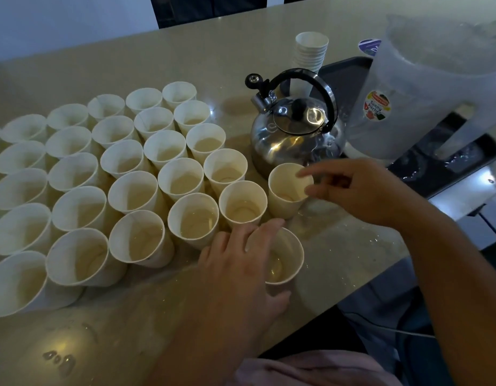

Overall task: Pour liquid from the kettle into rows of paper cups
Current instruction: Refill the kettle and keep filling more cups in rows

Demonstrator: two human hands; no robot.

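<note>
Several white paper cups [135, 168] stand in rows on the beige counter [116, 330], most with a little clear liquid in them. The steel kettle [294, 132] with a black handle stands upright behind the right end of the rows, and nobody holds it. My left hand [238, 271] grips a paper cup [286, 260] at the near right, fingers over its rim and thumb against its side. My right hand [355, 190] hovers with fingers apart at the right rim of another cup [286, 190] just in front of the kettle.
A clear plastic pitcher [425, 101] stands right of the kettle on a dark tray [458, 165]. A stack of unused cups [311, 51] sits behind. Water drops [60, 358] lie on the counter. The counter's edge [352, 291] runs diagonally at the right.
</note>
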